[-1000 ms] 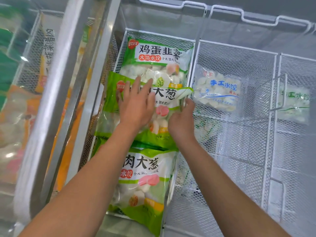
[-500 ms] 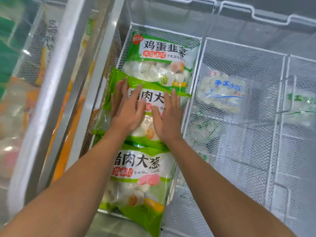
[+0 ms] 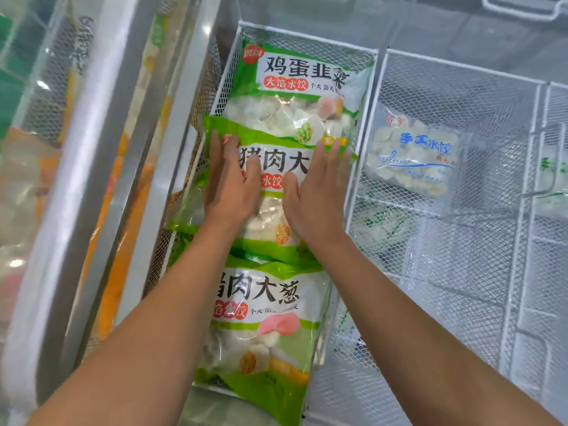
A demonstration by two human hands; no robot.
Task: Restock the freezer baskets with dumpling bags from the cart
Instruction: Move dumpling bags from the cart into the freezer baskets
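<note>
Three green-and-white dumpling bags lie in a row in the left white mesh freezer basket [image 3: 365, 124]. The far bag [image 3: 295, 90] lies flat at the back. The middle bag [image 3: 276, 167] overlaps it, and the near bag [image 3: 264, 321] reaches the basket's front edge. My left hand [image 3: 230, 182] and my right hand [image 3: 316, 195] rest flat, palms down, side by side on the middle bag, fingers stretched out and gripping nothing. The cart is out of view.
The neighbouring mesh basket [image 3: 461, 272] holds one clear bag with blue lettering [image 3: 415, 158] propped against its back wall. A further basket at the right edge holds another pale bag [image 3: 553, 170]. At left, a grey freezer frame [image 3: 101, 149] and glass lid cover orange packages.
My right hand has moved from the middle bag's right edge onto its face, beside the left hand. Both hands now lie flat on it, and the bag sits lower in the basket.
</note>
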